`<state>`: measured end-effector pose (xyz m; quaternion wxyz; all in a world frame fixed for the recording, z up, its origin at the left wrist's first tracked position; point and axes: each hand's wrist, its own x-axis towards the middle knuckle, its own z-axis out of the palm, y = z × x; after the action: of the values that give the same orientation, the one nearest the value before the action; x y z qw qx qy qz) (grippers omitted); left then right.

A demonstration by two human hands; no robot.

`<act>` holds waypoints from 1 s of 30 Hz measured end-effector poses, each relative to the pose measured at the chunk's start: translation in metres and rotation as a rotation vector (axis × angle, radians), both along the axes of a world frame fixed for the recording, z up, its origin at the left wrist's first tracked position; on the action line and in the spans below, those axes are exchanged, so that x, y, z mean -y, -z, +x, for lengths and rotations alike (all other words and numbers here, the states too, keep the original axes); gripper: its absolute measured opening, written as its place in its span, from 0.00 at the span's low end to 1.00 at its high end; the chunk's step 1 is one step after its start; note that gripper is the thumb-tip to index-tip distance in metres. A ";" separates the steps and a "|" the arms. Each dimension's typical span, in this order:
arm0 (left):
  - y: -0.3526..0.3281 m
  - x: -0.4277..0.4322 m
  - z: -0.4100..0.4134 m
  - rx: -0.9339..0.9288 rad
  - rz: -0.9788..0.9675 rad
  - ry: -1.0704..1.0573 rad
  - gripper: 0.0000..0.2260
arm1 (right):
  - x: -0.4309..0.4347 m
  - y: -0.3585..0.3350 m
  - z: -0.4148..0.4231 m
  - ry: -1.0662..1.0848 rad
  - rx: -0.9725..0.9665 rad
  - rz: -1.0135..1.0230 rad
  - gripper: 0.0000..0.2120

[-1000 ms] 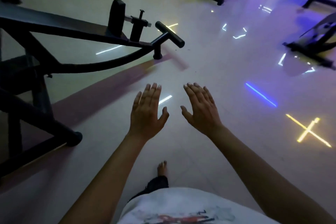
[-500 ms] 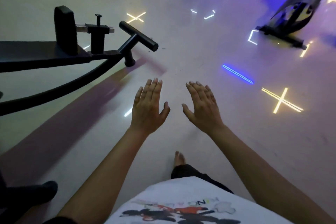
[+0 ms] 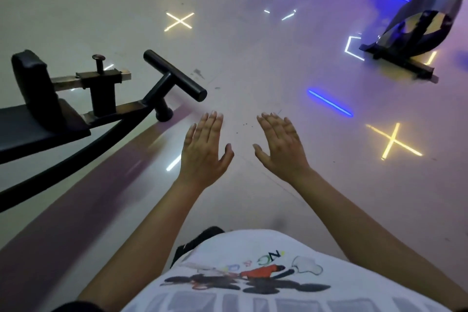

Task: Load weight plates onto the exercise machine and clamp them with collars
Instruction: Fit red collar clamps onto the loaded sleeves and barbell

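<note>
Black painted steel makes up the exercise machine (image 3: 102, 95) at our left: a curved tube frame, a square sliding bracket with a pull pin (image 3: 99, 60) on top, and a smooth round bar (image 3: 175, 75) set crosswise on a short stem. A padded block (image 3: 33, 78) in dull vinyl stands upright behind the bracket.

No weight plates and no collars are in view, so we cannot say where they lie. We expect plates to be heavy, rigid and hard-edged, best taken with both hands on opposite sides of the rim and kept close to the body. Collars should be light and small, a matter for one hand.

Our left hand (image 3: 202, 152) and right hand (image 3: 281, 149) hang side by side in the air in front of us, palms down, fingers straight and together, holding nothing and touching nothing. The left one is near the end of the round bar but apart from it.

Under them the floor (image 3: 253, 58) is pale, glossy and likely slick, mirroring yellow crosses and a blue strip of light. We would step carefully there with a load.
</note>
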<state>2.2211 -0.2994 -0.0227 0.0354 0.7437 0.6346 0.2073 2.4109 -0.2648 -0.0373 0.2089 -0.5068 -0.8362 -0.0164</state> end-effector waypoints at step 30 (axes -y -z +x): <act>0.027 -0.652 -0.101 0.075 -0.057 -0.320 0.27 | -0.706 0.015 -0.123 -0.327 0.090 -0.095 0.28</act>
<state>2.1198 0.3523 -0.0497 0.0469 0.6234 0.7489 0.2199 2.2882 0.4410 -0.0519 0.1470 -0.3720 -0.9159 0.0345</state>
